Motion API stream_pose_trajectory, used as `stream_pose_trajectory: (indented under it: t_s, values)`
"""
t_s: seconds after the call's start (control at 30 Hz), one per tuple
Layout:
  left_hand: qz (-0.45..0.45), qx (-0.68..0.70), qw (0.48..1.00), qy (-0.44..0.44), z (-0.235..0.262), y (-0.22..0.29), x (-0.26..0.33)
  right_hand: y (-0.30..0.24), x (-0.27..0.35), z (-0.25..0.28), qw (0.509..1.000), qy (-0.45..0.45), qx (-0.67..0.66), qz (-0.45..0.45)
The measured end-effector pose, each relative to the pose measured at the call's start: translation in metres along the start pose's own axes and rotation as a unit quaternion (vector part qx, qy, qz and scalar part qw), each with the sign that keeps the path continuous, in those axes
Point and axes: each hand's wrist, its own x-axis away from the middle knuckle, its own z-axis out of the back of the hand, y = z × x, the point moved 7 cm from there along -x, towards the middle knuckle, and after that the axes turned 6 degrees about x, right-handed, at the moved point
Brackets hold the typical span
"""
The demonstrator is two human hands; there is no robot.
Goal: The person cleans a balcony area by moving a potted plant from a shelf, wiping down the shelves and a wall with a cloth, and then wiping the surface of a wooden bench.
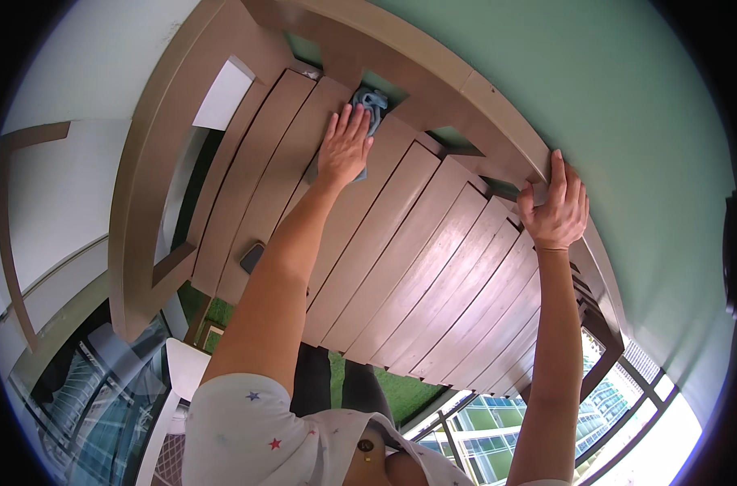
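A brown slatted bench (384, 202) stretches out in front of me, with a backrest along its far side. My left hand (346, 147) presses a blue-grey cloth (373, 101) onto the seat slats, close to the foot of the backrest. The fingers lie nearly straight over the cloth; part of it bunches up ahead of them, and a corner shows beside the wrist. Over to the right, my right hand (556, 207) is closed round the top rail (457, 74) of the backrest, its thumb on the near side and its fingers over the top.
A dark phone (252, 257) lies on the seat, left of my left forearm. The bench's armrest (133, 186) stands at the left end. Behind the backrest rises a green wall (603, 89). Green turf (405, 394) and a white chair-like piece (187, 366) are near my legs.
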Motion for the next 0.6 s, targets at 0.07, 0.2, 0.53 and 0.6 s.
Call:
stream_pose_trajectory:
  t_s: [0.07, 0.2, 0.53, 0.6]
  values:
    - [-0.110, 0.077, 0.989, -0.064, -0.018, 0.044, 0.058, 0.001, 0.004, -0.003, 1.000, -0.018, 0.000, -0.003]
    - [-0.274, 0.125, 0.932, -0.200, -0.016, 0.099, 0.186, 0.003, 0.010, -0.002, 0.999, -0.036, -0.001, -0.005]
    - [0.074, -0.038, 0.994, 0.076, 0.007, -0.045, -0.015, -0.002, 0.002, -0.002, 1.000, -0.004, 0.002, 0.007]
    - [0.048, 0.035, 0.997, 0.047, -0.019, -0.007, -0.021, -0.001, 0.002, -0.002, 1.000, 0.002, 0.005, 0.012]
